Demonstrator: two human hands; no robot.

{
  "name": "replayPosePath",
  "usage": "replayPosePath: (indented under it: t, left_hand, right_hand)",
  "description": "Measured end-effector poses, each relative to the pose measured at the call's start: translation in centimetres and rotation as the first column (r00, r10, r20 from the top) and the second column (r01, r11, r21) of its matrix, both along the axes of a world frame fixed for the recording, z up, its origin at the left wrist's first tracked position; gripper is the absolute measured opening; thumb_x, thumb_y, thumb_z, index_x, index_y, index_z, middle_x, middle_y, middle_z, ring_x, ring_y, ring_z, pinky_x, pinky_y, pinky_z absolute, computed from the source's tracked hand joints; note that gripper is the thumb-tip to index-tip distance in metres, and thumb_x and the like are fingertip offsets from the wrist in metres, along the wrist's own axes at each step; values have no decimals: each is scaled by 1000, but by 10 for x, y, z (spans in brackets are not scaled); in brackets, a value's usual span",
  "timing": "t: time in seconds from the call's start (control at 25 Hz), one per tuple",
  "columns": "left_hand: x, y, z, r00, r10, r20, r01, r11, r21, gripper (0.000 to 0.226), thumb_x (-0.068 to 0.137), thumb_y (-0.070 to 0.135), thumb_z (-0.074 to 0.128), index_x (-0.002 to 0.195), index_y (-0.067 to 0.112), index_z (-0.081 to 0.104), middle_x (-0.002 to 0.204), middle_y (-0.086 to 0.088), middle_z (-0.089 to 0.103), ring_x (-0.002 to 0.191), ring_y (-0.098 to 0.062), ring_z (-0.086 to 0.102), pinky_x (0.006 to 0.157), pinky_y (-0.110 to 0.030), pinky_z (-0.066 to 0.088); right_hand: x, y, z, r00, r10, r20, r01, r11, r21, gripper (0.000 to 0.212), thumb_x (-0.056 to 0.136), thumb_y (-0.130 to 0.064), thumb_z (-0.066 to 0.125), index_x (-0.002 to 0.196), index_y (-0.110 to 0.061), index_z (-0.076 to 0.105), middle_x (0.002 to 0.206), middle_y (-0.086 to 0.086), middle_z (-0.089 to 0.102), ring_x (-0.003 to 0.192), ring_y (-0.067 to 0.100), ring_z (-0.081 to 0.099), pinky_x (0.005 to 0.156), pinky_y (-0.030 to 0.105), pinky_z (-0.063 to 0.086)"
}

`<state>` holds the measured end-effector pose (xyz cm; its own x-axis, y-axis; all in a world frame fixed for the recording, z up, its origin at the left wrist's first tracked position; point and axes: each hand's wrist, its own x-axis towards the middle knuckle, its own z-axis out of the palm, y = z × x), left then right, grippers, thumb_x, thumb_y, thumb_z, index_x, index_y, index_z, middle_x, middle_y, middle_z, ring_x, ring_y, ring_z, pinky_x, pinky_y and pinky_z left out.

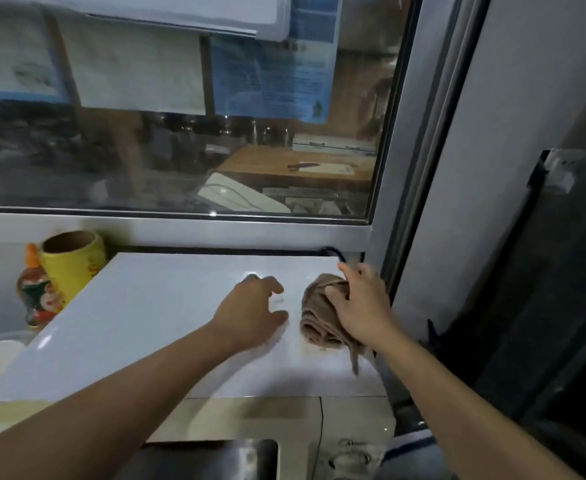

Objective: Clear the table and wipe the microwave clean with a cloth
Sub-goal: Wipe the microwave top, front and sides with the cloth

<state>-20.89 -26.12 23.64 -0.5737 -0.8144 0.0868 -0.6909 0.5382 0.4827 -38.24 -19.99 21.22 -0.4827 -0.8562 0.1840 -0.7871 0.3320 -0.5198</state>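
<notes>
I see my right hand (360, 306) pressing a bunched brown cloth (319, 317) onto the microwave (153, 320) top, near its right edge. My left hand (253, 313) rests just beside it, fingers loosely curled. A yellow cup (73, 261) stands left of the microwave.

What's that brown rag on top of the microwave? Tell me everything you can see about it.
The cloth is a light brown, soft-looking fabric, crumpled into loose folds rather than spread flat. It lies on the white top of the microwave, near its right rear corner, with one thin tail trailing toward the front edge. The right hand rests on its right side, fingers curled into the folds. The left hand sits beside it on the microwave, not touching it.
</notes>
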Motion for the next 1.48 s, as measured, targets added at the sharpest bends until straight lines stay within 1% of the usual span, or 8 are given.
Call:
replayPosePath:
  t: [0.08, 0.2, 0.36, 0.48, 0.8, 1.04, 1.2, 1.48]
  left_hand:
    - [8, -21, -3, 998, 19, 64, -15, 998, -64, 42, 87, 31, 59, 127, 22, 52, 130, -4, 52, 120, -23, 48, 100, -34, 41]
    - [12, -52, -14, 965, 76, 250, -37, 987, -157, 41, 90, 36, 51, 130, 27, 48, 137, 3, 48, 127, -23, 42, 103, -38, 37]
    - [30, -97, -19, 945, 137, 298, -66, 970, -234, 36, 93, 38, 44, 127, 30, 50, 138, 9, 48, 127, -20, 42, 98, -37, 35]
    - [50, -127, -21, 926, 172, 335, -83, 961, -264, 31, 93, 37, 43, 122, 33, 53, 133, 11, 52, 122, -19, 46, 94, -35, 37]
    - [65, -137, -46, 967, 146, 208, -83, 956, -283, 39, 94, 35, 40, 133, 34, 44, 143, 10, 42, 126, -21, 39, 100, -35, 37]
    - [67, -142, -44, 970, 128, 209, -73, 965, -250, 39, 91, 36, 45, 130, 34, 46, 137, 8, 48, 123, -20, 43, 101, -37, 40]
    - [81, -147, -30, 991, 133, 18, -134, 991, 20, 36, 90, 24, 55, 126, 26, 47, 122, 0, 57, 101, -19, 54, 86, -30, 48]
    - [178, -145, -38, 984, 168, 62, -156, 974, -167, 27, 87, 22, 55, 111, 34, 56, 120, 3, 60, 110, -23, 51, 91, -33, 42]
  right_hand:
    - [18, 3, -10, 992, 60, -109, -47, 992, 113, 56, 94, -51, 35, 145, -34, 21, 155, 0, 5, 143, 27, 5, 116, 48, 13]
    - [15, -17, -21, 993, 99, -67, -83, 975, 207, 56, 95, -45, 30, 147, -32, 13, 156, -2, -9, 143, 28, -8, 116, 51, 10]
    - [-23, -61, -26, 992, 108, 58, -111, 992, 61, 49, 90, -20, 38, 139, -20, 35, 150, -2, 10, 136, 33, 15, 106, 47, 36]
    - [-41, -91, -26, 995, 89, 40, -88, 996, -14, 45, 90, -12, 37, 134, -17, 43, 143, 0, 24, 128, 30, 26, 108, 38, 32]
    - [-44, -113, -16, 977, 116, -178, -94, 988, 126, 38, 92, -25, 41, 130, -24, 43, 135, 5, 30, 124, 29, 27, 108, 36, 22]
    - [37, -156, -18, 902, 365, -231, -341, 930, 139, 42, 90, -25, 42, 131, -24, 42, 138, 6, 34, 121, 31, 35, 106, 37, 27]
    - [82, -192, -13, 862, 479, -167, -451, 874, 179, 41, 90, -27, 40, 131, -28, 43, 139, 7, 38, 120, 32, 38, 105, 43, 31]
    - [-4, -151, -22, 900, 334, -279, -284, 937, 205, 44, 93, -37, 31, 136, -30, 37, 134, 8, 41, 122, 30, 40, 105, 41, 32]
